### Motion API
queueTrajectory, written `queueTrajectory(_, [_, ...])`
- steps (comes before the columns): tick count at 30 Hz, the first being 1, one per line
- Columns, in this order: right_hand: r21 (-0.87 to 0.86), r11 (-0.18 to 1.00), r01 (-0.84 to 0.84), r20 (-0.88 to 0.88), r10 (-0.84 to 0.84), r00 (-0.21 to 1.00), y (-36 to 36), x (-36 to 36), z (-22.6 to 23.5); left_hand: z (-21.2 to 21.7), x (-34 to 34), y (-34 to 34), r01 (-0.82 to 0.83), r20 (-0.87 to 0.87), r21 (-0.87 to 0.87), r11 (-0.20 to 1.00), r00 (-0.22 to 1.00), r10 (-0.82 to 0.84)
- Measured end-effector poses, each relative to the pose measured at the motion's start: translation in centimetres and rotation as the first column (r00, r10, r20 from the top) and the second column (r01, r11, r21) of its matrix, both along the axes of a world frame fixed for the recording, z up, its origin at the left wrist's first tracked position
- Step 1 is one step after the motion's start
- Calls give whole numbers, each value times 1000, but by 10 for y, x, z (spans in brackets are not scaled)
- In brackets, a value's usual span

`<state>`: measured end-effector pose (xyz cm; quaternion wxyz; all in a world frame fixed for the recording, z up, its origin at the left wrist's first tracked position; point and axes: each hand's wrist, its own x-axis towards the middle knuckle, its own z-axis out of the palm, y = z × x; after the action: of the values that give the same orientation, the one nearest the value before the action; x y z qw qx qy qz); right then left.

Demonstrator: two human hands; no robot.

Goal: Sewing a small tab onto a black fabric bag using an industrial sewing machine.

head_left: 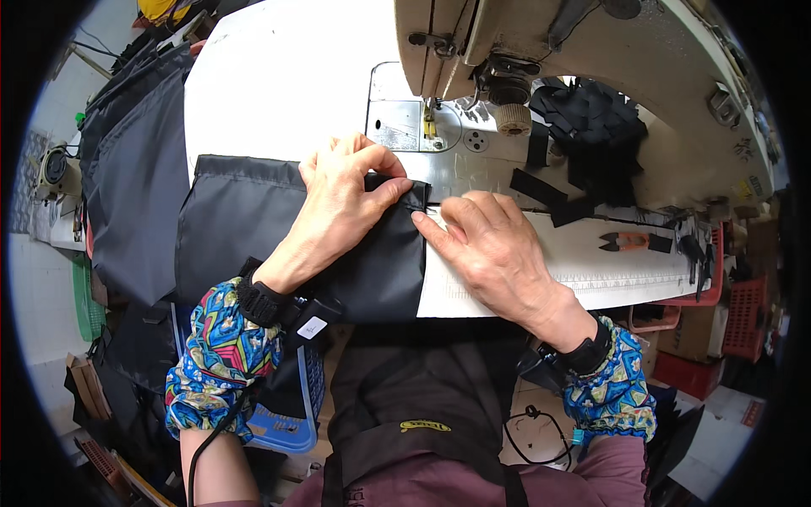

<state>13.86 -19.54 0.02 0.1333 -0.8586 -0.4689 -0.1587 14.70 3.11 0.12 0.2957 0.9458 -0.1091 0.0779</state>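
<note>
A black fabric piece (372, 270) with a stitched band along its far edge lies across the near side of the sewing table and hangs over its front edge. My left hand (342, 190) rests on it, thumb and forefinger pinched together at its far right corner. From the right, my right hand (498, 245) meets the fabric's right edge; its thumb tip is on that edge and its other fingers are curled, their tips hidden. Just beyond the corner are the sewing machine's presser foot (431, 127) and metal needle plate (397, 125).
Orange-handled thread snips (629, 242) lie on the table at right. Behind them are a heap of black fabric pieces (587, 118) and loose strips (538, 187). More dark fabric (139, 177) drapes at the left. A blue basket (311, 397) stands below; red baskets (745, 317) are at right.
</note>
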Motion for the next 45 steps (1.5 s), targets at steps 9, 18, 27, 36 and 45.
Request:
queueTrajectory(9, [-17,999,-49,-118,47,992,-6,26,3,-15,18,0,69,192,-104,992,980,-48])
queueTrajectory(18, [8,992,128,-219,-123,968,-2,55,-3,-25,74,1,33,145,-176,984,989,-7])
queueTrajectory(27, [27,985,170,-184,-162,969,-1,48,9,-17,82,12,-10,52,-98,995,999,15])
queueTrajectory(36, [540,537,648,373,-843,388,-195,10,1,-3,7,13,391,219,217,894,873,-435])
queueTrajectory(45, [254,506,824,188,-862,471,-231,-11,-24,-5,14,17,393,205,237,888,873,-442])
